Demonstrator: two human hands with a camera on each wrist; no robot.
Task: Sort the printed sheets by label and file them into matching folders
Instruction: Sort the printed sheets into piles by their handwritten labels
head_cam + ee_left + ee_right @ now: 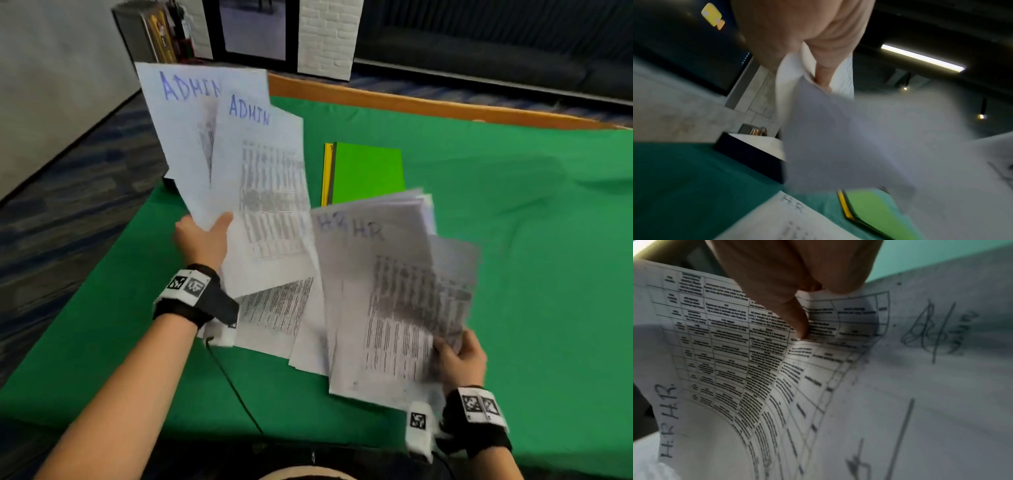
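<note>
Right hand (460, 356), low at the near right of the head view, pinches the bottom corner of a fanned bundle of HR sheets (394, 291), thumb on top and fingers curled beneath; bundle raised above the table and tilted up toward the far side. Top sheet white, hand-lettered "HR" in dark pen near its upper edge, with a dense printed table below; several more page edges splay out behind it at the top. Right wrist view shows the thumb (793, 318) pressed onto a gridded table page that bows under it, "H.R" written twice along the margin. Left hand (202, 240) grips the lower corner of two ADMIN sheets (219, 144), held upright at the left above the table edge, thumb across the front. Both marked "ADMIN" in blue handwriting at the top; the front one carries a printed table, the rear one a faint grey figure, blurred. More printed sheets (277, 311) lie flat on the green tablecloth (513, 240) between the two forearms, partly under the raised bundles. Stack of folders (366, 173) rests flat farther back near the table's middle, bright green cover on top, yellow edge showing along its left side. Both wrists wear black bands with square markers.
</note>
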